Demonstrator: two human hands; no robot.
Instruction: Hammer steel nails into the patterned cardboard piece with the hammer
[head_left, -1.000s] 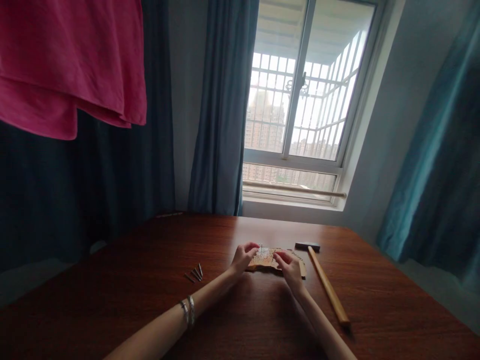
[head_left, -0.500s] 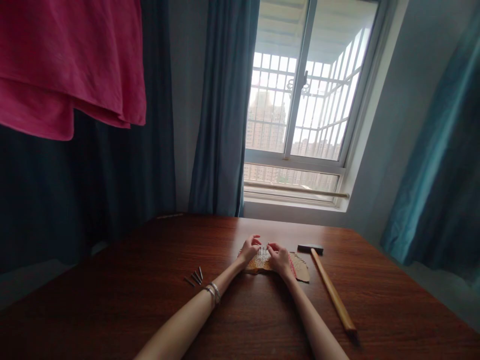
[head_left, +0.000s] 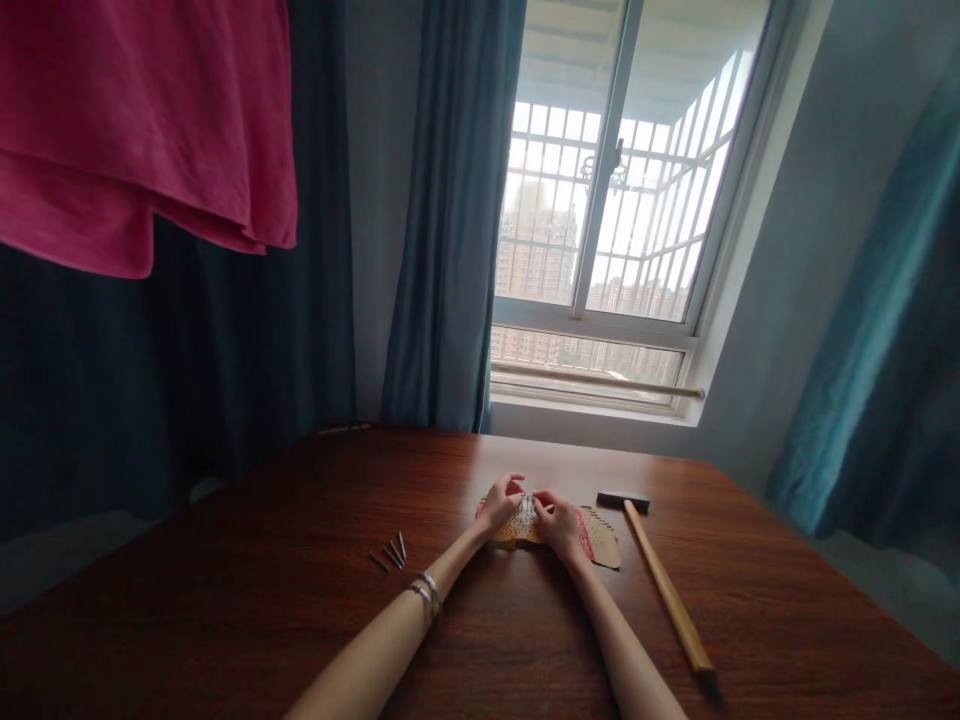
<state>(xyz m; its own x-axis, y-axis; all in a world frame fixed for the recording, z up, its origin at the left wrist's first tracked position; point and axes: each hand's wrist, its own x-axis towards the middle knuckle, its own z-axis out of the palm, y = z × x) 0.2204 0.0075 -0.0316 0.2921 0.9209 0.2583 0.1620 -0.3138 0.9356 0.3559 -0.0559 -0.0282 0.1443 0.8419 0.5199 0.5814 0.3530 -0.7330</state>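
Note:
On the table lies a patterned flat piece (head_left: 517,530), yellow and red with a bare brown cardboard-like part at its right end. Several thin nails (head_left: 528,503) stand upright in its middle. My left hand (head_left: 498,506) is at the left of these nails, thumb and forefinger curled together close to them; what lies between the fingertips is too small to make out. From the right, my right hand (head_left: 556,520) pinches the top of one nail and covers part of the patterned piece.
A hammer (head_left: 666,590) with a wooden handle and dark head lies right of my hands. Several loose nails (head_left: 390,552) rest to the left of my left wrist. The brown wooden table (head_left: 300,580) reaches toward the window (head_left: 592,200). A pink cloth (head_left: 150,130) hangs at upper left.
My right fingertips have come down slightly and a little to the left, nearer my left fingers. The view has shifted slightly. Hammer and loose nails lie as before.

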